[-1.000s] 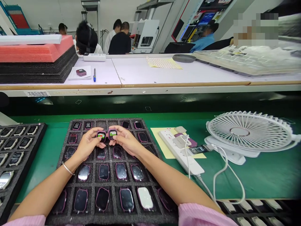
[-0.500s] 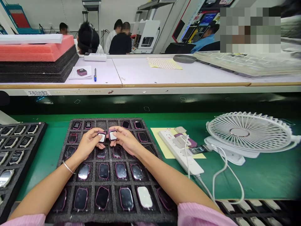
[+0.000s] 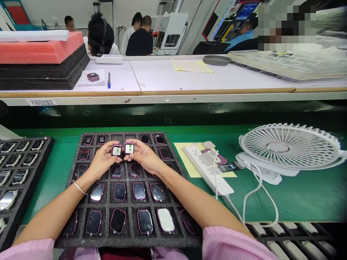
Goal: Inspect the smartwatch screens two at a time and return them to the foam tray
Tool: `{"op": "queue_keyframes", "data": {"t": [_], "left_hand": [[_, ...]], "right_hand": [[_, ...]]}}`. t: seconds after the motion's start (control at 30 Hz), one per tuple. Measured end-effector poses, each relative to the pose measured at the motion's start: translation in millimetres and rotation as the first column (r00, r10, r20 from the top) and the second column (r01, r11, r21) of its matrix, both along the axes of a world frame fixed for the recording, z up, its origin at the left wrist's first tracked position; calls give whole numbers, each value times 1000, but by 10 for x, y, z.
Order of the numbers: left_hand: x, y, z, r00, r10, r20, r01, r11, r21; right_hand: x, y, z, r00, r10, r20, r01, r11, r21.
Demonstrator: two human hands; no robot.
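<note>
Left hand (image 3: 102,159), right hand (image 3: 145,157) each pinching watch (image 3: 116,150) (lit).

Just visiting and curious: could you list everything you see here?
Held watches: 2, purple, centre
Tray watches: many, purple centre, pale left
Front trays: 3, black, centre, left, lower right
Bench: 1, green, foreground
Shelf: 1, white, behind bench
Fan: 1, white, right
Power strip: 1, white, left of fan
Yellow sheets: 2, under power strip, on shelf
Pen: 1, blue, shelf
Foam stack: 1, pink and black, shelf
People: at least 5, mixed clothes, background
Bracelet: 1, silver, left wrist
Left hand: 1, bare, centre
Right hand: 1, bare, centre
</note>
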State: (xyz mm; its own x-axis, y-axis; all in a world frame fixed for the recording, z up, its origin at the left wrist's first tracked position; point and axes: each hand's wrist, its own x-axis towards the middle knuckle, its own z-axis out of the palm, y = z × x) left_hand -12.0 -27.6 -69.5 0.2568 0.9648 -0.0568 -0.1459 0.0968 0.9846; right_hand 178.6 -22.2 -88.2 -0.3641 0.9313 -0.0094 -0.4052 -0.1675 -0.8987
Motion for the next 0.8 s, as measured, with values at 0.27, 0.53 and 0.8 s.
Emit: {"op": "queue_keyframes", "data": {"t": [0.27,0.53,0.8], "left_hand": [[-6,-1,-6,1000,7,-31,-7,1000,15],[8,-23,49,996,29,-85,-28,1000,14],[-2,-30,72,999,25,-48,-25,1000,4]], "right_hand": [[-1,-25,64,1000,0,16,0,999,-38],[3,-27,55,999,2,49,0,1000,-30],[4,-37,75,999,22,36,-21,999,-26]]}}
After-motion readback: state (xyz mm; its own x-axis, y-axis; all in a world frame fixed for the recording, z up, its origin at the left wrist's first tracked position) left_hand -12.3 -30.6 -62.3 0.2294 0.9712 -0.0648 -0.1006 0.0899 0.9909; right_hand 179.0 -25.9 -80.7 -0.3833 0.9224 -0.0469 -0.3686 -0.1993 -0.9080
